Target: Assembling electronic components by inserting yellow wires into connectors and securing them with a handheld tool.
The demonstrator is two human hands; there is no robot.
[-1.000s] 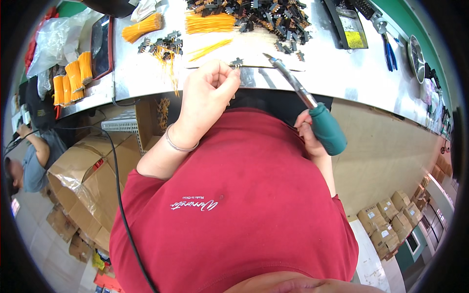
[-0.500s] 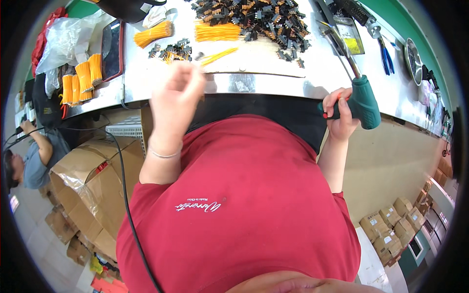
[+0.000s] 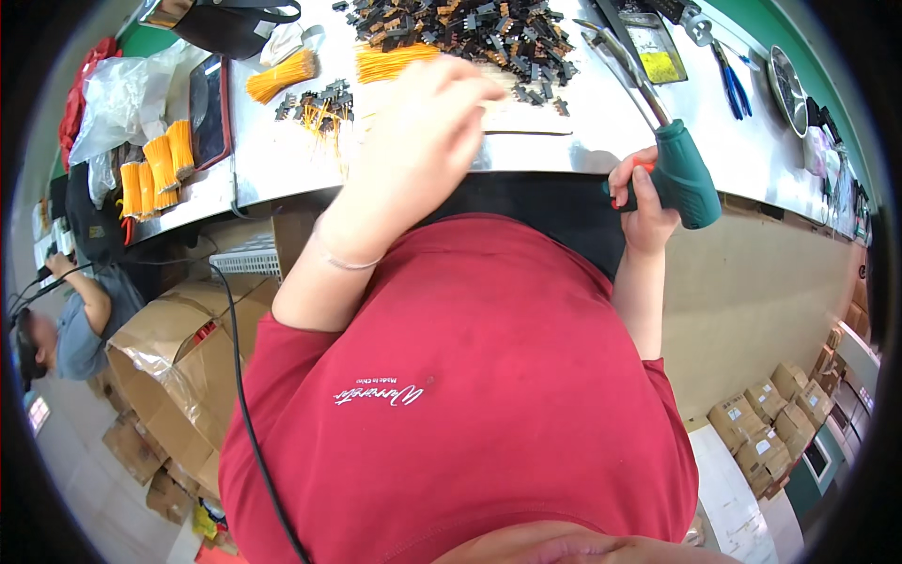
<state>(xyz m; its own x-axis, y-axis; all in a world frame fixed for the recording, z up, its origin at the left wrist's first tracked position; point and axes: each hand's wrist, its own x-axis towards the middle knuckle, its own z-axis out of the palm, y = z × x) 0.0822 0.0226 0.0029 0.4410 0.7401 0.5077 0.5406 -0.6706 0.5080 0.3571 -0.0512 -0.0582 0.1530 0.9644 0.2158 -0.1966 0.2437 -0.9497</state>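
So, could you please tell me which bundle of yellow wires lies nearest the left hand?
The loose yellow bundle just below the black parts pile; the others lie farther left.

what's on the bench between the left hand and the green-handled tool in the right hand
In the head view, between the left hand and the green-handled tool lies the pale board's end, then bare shiny benchtop. The black parts pile sits farther back.

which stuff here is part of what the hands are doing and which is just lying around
In use:
right hand gripping the green-handled soldering iron
left hand, blurred, over the yellow wires
black parts pile

Lying about:
blue pliers
black bag
plastic bag
orange wire bundles
cardboard boxes
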